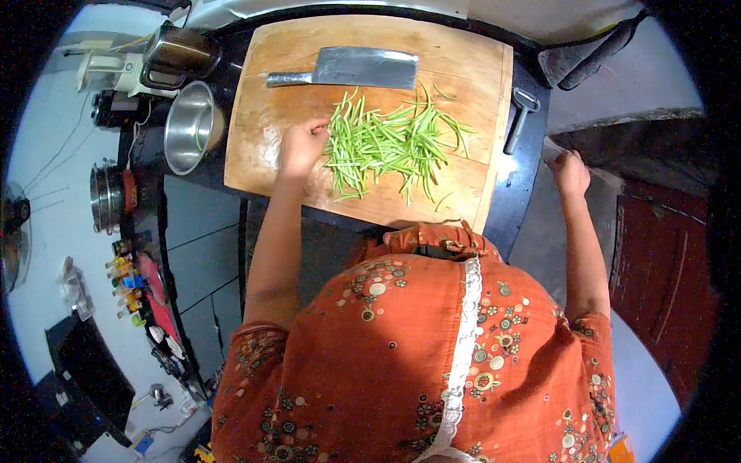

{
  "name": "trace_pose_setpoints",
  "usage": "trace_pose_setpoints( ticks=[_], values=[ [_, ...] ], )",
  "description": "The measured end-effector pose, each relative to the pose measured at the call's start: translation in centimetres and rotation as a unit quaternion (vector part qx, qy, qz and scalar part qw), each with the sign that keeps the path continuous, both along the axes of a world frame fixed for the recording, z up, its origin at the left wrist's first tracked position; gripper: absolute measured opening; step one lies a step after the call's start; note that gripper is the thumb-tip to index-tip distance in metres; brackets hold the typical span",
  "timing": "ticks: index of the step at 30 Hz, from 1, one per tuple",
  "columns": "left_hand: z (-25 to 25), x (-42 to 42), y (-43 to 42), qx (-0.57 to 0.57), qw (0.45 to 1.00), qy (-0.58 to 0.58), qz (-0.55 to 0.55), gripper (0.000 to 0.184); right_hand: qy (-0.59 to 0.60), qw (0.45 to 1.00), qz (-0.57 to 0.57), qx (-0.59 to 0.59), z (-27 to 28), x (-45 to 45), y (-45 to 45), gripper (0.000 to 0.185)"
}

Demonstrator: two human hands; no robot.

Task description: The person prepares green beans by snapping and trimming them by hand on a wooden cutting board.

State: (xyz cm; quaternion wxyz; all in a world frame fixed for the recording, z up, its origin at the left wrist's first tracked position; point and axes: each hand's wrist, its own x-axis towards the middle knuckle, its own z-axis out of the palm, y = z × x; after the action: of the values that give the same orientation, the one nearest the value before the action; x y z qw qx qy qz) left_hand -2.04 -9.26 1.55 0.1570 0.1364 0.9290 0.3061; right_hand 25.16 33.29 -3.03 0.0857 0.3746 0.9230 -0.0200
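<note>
A loose heap of thin green vegetable strips [386,147] lies on the wooden cutting board [270,46]. At the heap's left edge is my left hand [303,147], its thumb and fingers pinched together; whether a strip is between them is too small to see. Behind the heap a cleaver [367,68] rests flat, its handle pointing left. My right hand [570,171] is off the board to the right, beyond the counter edge, with the fingers curled closed. What it may hold is hidden. Nearest to it on the counter is a peeler [522,119].
Left of the board stands a metal bowl [189,127] with a green strip inside. Behind it are a steel pot [181,52] and a white appliance [108,73]. A dark cloth-like item [590,58] is at the back right. The dark counter [529,174] borders the board.
</note>
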Motion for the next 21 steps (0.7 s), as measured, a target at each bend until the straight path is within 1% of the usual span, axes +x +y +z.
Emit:
trace_pose_setpoints(
  ticks=[1, 4, 7, 8, 10, 11, 13, 14, 16, 17, 20, 21],
  values=[
    [0.0, 0.1, 0.1, -0.005, 1.0, 0.014, 0.002, 0.02, -0.003, 1.0, 0.003, 0.012, -0.1, 0.0, 0.1, 0.016],
    [-0.8, 0.4, -0.2, 0.047, 0.994, 0.039, -0.087, 0.017, 0.045, 0.995, 0.017, 0.084, -2.4, 1.0, 1.0, 0.023],
    [-0.7, 1.2, 0.1, 0.023, 0.989, 0.012, -0.148, 0.017, 0.087, 0.993, 0.02, 0.079, -3.0, 1.2, 0.8, 0.028],
    [-0.8, 1.6, 0.4, 0.026, 0.985, 0.011, -0.169, 0.017, 0.051, 0.998, -0.017, 0.025, -2.6, 1.2, 1.1, 0.028],
    [-0.9, 2.4, 0.7, 0.033, 0.977, 0.011, -0.209, 0.016, -0.02, 0.992, -0.091, -0.084, 1.0, -0.1, 0.1, 0.028],
    [-1.1, 2.7, 0.6, -0.028, 0.973, 0.02, -0.229, 0.018, -0.009, 0.993, -0.088, -0.077, 1.3, -0.1, -0.2, 0.028],
    [-1.0, 3.3, 1.3, -0.018, 0.973, 0.045, -0.227, 0.018, 0.014, 0.995, -0.082, -0.062, 1.6, 0.0, -0.4, 0.029],
    [-0.9, 3.7, 1.8, -0.014, 0.972, 0.058, -0.227, 0.018, 0.037, 0.994, -0.076, -0.073, 1.6, 0.1, -0.5, 0.029],
    [-0.6, 4.4, 2.7, -0.013, 0.967, 0.049, -0.249, 0.026, 0.082, 0.99, -0.064, -0.094, 1.7, 0.0, -1.2, 0.029],
    [-0.4, 4.8, 3.3, -0.012, 0.965, 0.046, -0.258, 0.031, 0.076, 0.986, -0.086, -0.124, 1.9, -0.1, -1.6, 0.028],
    [0.7, 6.4, 5.1, -0.047, 0.919, 0.216, -0.327, 0.054, 0.085, 0.987, -0.054, -0.127, 2.5, -0.4, -3.3, 0.028],
    [0.3, 6.5, 5.5, -0.064, 0.907, 0.238, -0.342, 0.072, 0.089, 0.984, -0.061, -0.144, 1.9, -0.3, -3.4, 0.028]
  ],
)
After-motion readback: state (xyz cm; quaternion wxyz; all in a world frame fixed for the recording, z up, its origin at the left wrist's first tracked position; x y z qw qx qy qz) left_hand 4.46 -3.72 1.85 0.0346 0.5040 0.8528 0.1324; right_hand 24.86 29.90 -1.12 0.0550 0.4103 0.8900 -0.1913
